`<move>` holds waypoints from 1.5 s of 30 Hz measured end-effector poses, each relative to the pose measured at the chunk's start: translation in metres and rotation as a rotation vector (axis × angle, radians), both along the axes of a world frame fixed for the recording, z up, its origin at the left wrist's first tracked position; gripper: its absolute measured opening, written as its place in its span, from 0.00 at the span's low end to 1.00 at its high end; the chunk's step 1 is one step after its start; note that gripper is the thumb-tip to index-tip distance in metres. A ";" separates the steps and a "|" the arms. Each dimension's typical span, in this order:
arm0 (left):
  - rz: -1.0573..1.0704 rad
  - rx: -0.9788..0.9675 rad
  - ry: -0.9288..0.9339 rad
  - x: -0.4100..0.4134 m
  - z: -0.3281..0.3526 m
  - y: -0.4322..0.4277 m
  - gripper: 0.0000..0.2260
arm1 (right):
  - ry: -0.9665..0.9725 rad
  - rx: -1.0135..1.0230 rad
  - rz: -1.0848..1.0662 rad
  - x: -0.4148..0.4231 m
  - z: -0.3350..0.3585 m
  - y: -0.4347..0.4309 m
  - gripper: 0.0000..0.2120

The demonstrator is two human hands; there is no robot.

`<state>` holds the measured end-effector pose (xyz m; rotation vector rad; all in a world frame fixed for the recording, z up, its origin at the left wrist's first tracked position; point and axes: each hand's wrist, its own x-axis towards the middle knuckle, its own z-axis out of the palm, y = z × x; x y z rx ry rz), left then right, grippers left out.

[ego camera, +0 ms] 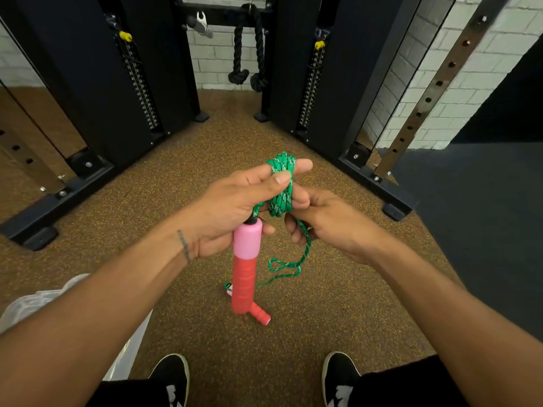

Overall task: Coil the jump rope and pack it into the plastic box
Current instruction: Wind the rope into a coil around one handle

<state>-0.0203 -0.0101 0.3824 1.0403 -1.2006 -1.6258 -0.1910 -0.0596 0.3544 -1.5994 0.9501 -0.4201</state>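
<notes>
We saw the green braided jump rope (280, 189) mostly gathered into a tight bundle of loops at the centre of the view, wound round the fingers of the left hand (232, 212). The thumb pressed the loops against those fingers. One pink-and-red plastic handle (245, 265) hung straight down from the bundle toward six o'clock.

At three o'clock of the bundle, the right hand (329, 221) touched the loops with its upper fingers and curled its lower fingers round the single loose strand. That strand dropped from the right hand toward six o'clock. It kinked into a small loop and ran on to the second handle (260, 315), which lay on the speckled brown rubber floor (323, 304) partly behind the hanging one.

The clear plastic box (35, 301) sat at about eight o'clock, well apart from the rope and largely hidden by the left forearm. A black cable machine (141, 69) stood at twelve o'clock, and black shoes (173, 374) showed at six.

We judged the coiling step to be in hand and nearly done, with only a short tail left. The next move, we thought, called for winding that tail on while the thumb kept the loops from springing loose. The floor handle would then need lifting before the bundle could go to the box.
</notes>
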 end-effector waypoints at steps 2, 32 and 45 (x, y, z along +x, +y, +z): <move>0.026 -0.005 -0.014 0.000 0.000 -0.001 0.18 | 0.022 0.002 0.011 0.000 0.000 0.001 0.14; 0.074 -0.175 -0.465 0.002 -0.018 -0.007 0.09 | -0.100 -0.380 0.081 -0.019 0.028 0.002 0.06; -0.250 -0.036 -0.424 0.004 -0.001 -0.001 0.22 | -0.132 -0.496 -0.022 -0.023 0.030 -0.013 0.14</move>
